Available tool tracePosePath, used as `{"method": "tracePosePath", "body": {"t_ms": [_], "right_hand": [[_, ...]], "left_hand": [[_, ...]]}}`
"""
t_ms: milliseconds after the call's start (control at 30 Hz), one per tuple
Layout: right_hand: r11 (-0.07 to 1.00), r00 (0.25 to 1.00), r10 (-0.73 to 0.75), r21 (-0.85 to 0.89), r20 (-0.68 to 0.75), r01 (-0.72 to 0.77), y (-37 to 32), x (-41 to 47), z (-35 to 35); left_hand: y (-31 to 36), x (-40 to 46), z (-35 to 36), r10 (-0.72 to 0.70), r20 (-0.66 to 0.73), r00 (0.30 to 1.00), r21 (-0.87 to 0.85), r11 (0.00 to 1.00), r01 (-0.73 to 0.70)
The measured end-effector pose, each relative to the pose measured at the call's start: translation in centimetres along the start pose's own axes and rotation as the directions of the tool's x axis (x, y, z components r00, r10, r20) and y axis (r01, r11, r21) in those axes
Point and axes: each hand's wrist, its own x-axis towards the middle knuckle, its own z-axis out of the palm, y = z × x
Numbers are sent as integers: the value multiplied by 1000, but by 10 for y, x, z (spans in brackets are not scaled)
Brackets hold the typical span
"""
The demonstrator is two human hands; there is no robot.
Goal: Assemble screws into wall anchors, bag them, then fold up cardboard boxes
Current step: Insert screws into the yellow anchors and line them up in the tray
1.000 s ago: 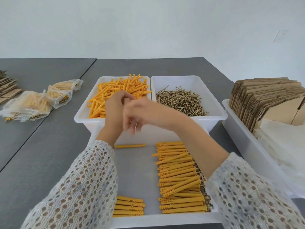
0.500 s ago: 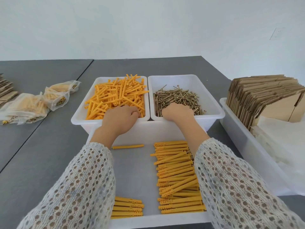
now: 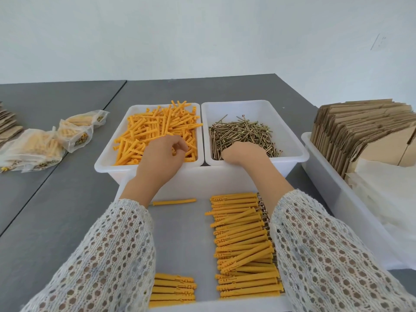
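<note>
My left hand (image 3: 161,157) reaches into the white bin (image 3: 105,163) of loose orange wall anchors (image 3: 157,127), fingers curled among them. Its grip is hidden. My right hand (image 3: 244,153) dips into the neighbouring white bin (image 3: 290,140) of brass screws (image 3: 243,134), fingers buried in the pile. In front lies a white tray (image 3: 180,233) with a long row of assembled anchors (image 3: 243,244), a small stack (image 3: 173,289) at its near left, and a single assembled anchor (image 3: 174,202) near its far edge.
Filled plastic bags (image 3: 38,145) lie on the grey table (image 3: 56,199) at the left, with flat cardboard pieces (image 3: 9,129) beyond them. A long white bin (image 3: 333,188) at the right holds upright flat cardboard boxes (image 3: 360,129) and clear bags (image 3: 387,199).
Both hands moved apart from in front of the bins and went down into them, the left into the anchors, the right into the screws.
</note>
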Motion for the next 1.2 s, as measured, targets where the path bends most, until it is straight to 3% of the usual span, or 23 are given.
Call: {"method": "tracePosePath", "body": {"t_ms": [167, 333, 567, 800, 867, 1033, 1100, 1200], "right_hand": [[1000, 990, 0, 4, -143, 1, 1, 1, 4], [995, 977, -89, 36, -192, 98, 3, 0, 7], [944, 956, -291, 156, -29, 291, 4, -4, -2], [942, 952, -292, 202, 92, 270, 10, -6, -12], [949, 956, -277, 184, 96, 256, 10, -3, -10], [963, 968, -248, 118, 45, 241, 11, 7, 1], [965, 968, -243, 86, -55, 247, 12, 8, 6], [964, 918, -203, 96, -341, 249, 8, 6, 10]], "left_hand": [[3, 1, -4, -58, -118, 991, -215, 976, 32], [4, 2, -7, -129, -127, 984, -389, 918, 70], [0, 7, -12, -249, -167, 954, -633, 769, 90], [-8, 11, -21, -405, -95, 910, -874, 472, 118], [-9, 12, -21, -411, -82, 908, -872, 471, 135], [-8, 13, -19, -387, -73, 919, -792, 582, 182], [-7, 13, -19, -372, -71, 925, -772, 608, 185], [-5, 12, -17, -328, -76, 942, -725, 667, 173]]}}
